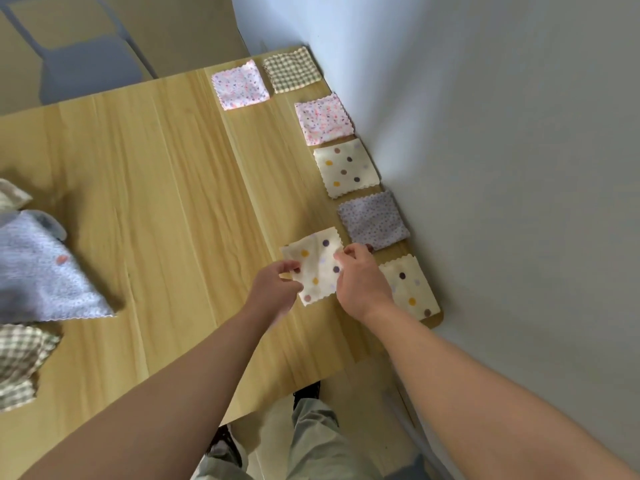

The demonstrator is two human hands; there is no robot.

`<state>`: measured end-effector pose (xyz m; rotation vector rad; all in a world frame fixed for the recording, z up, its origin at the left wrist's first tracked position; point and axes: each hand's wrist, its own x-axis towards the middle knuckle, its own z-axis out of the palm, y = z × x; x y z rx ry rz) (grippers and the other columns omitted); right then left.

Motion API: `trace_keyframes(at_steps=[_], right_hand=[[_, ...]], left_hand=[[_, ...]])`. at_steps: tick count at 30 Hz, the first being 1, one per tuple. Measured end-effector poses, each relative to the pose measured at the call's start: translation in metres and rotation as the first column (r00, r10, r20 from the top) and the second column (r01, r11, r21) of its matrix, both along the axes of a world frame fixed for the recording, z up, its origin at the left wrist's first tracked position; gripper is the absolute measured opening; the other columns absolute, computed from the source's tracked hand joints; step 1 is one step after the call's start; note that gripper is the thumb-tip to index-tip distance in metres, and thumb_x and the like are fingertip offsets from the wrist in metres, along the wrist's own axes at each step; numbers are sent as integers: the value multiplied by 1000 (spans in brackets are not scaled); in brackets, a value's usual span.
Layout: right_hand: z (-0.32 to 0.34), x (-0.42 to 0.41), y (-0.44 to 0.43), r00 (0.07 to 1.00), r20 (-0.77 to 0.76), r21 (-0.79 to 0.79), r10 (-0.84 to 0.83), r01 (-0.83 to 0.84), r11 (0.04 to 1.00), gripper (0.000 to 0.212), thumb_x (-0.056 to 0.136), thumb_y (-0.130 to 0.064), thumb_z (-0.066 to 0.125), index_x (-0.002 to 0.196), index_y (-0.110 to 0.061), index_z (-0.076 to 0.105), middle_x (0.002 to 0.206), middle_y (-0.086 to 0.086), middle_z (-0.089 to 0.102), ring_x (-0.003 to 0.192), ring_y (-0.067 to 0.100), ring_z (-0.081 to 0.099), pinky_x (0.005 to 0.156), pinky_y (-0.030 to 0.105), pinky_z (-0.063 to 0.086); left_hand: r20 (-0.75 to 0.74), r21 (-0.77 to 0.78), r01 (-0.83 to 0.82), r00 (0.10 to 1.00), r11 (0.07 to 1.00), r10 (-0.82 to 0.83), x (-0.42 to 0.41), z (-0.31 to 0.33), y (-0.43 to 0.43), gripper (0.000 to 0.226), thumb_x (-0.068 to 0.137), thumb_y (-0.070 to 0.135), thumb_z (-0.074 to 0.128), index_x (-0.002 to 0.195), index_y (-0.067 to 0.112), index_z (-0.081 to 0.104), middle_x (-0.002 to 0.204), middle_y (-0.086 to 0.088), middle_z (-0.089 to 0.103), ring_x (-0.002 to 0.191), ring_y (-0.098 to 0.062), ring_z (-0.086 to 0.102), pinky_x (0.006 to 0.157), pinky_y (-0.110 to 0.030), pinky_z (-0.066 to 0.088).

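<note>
Wooden table [156, 202], folded squares [344, 168] lined along its right edge. Cream dotted cloth [320, 268] lies near right, just left of the lilac square [374, 220]. Left hand [277, 289] pinches its left edge and right hand [362, 282] its right, the latter nearer the row.

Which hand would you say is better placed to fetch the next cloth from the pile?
Probably left: the left hand is nearer the pile; the right hand grips the dotted square nearer the wall.

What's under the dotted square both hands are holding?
Only wooden table shows around the held square, pinched by left hand and right hand. The right hand hides its right edge, so overlap with the corner square cannot be told.
</note>
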<state>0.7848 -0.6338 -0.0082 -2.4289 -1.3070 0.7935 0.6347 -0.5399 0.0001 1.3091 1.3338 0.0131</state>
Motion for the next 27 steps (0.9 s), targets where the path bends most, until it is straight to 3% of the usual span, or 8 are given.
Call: trace_keyframes(at_steps=[4, 7, 10, 11, 14, 17, 22, 27], right_hand=[[-4, 14, 28, 1000, 30, 14, 0, -1, 1000, 45, 94, -3, 56, 138, -13, 52, 138, 1, 40, 112, 17, 48, 89, 33, 51], [-9, 16, 37, 995, 91, -50, 40, -36, 998, 46, 94, -9, 57, 139, -17, 48, 147, 6, 34, 131, 24, 39, 104, 37, 42], [-9, 10, 32, 985, 172, -74, 31, -18, 997, 47, 93, -12, 59, 138, -19, 48, 148, 10, 32, 135, 28, 33, 110, 37, 34], [-7, 5, 29, 985, 174, -63, 12, -2, 998, 48, 91, -11, 60, 137, -19, 49, 145, 10, 34, 133, 27, 34, 109, 37, 35], [4, -19, 20, 995, 99, -51, -5, 10, 999, 48, 91, -8, 57, 138, -19, 51, 139, 7, 37, 128, 24, 35, 105, 34, 36], [16, -54, 17, 998, 31, -29, 63, -62, 998, 41, 93, -8, 54, 132, -21, 55, 138, 4, 39, 127, 22, 38, 103, 32, 38], [27, -130, 31, 972, -97, -9, 213, -215, 976, 28, 99, -14, 52, 123, -22, 63, 134, 2, 51, 125, 20, 50, 100, 35, 46], [37, -226, 56, 926, -155, -25, 344, -352, 936, 26, 101, -16, 48, 118, -27, 65, 123, -3, 57, 110, 22, 57, 91, 38, 53]], left_hand=[[8, 31, -14, 1000, 999, 13, 17, -3, 26, 46, 87, 0, 58, 125, 24, 65, 90, 2, 67, 67, -15, 55, 59, -24, 46], [-5, 18, 10, 1000, 1000, -10, 22, -5, 33, 55, 86, 6, 65, 136, 26, 59, 107, -7, 70, 86, -16, 63, 66, -24, 47], [-61, 67, 85, 995, 994, -81, 16, -5, 24, 59, 85, 9, 63, 142, 24, 54, 127, -22, 63, 112, -36, 64, 75, -32, 51], [-70, 71, 98, 993, 993, -93, 11, -3, 19, 59, 85, 7, 59, 141, 23, 55, 124, -23, 64, 108, -38, 66, 72, -35, 53], [-76, 46, 83, 994, 995, -79, -12, 8, 5, 47, 89, 5, 54, 132, 23, 60, 105, -1, 66, 62, -17, 62, 55, -28, 48], [-69, 44, 57, 996, 997, -54, -45, 22, -5, 33, 93, 10, 56, 120, 25, 66, 120, 11, 63, 75, -19, 67, 60, -27, 50], [-71, 62, -96, 992, 993, 100, -130, 41, -5, 19, 95, 14, 58, 101, 28, 70, 97, 7, 72, 90, -32, 70, 80, -47, 58], [-91, 88, -286, 951, 954, 294, -233, 51, 8, 19, 95, 12, 60, 96, 27, 72, 91, 7, 74, 83, -15, 73, 87, -47, 59]])
